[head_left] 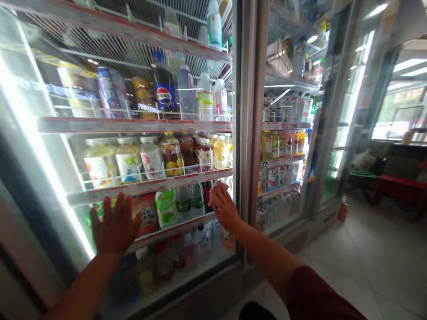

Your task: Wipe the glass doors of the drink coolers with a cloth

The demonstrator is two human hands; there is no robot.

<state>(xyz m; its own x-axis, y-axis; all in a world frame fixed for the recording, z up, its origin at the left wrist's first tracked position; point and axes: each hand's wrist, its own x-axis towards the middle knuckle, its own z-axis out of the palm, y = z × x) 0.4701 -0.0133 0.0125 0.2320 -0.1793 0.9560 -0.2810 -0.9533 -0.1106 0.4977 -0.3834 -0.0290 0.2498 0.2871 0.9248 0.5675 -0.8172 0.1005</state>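
Note:
My left hand [115, 226] is spread with its fingers apart, palm toward the glass door [187, 284] of a drinks fridge, and appears to rest flat on it. Further right, near the metal door frame [247, 133], my right hand [227, 211] presses a crumpled pale cloth [219, 187] against the glass. Part of the cloth is hidden under my fingers. Behind the pane stand several rows of bottles, among them a cola bottle [163, 91] with a blue cap and a green-labelled bottle [166, 209].
A second fridge section [283, 146] with stocked shelves adjoins on the right. Beyond it are a pale tiled floor [353, 262], an orange bottle [342, 210] on the floor and a red bench [396, 184]. Bright light strips run along the fridge's left side.

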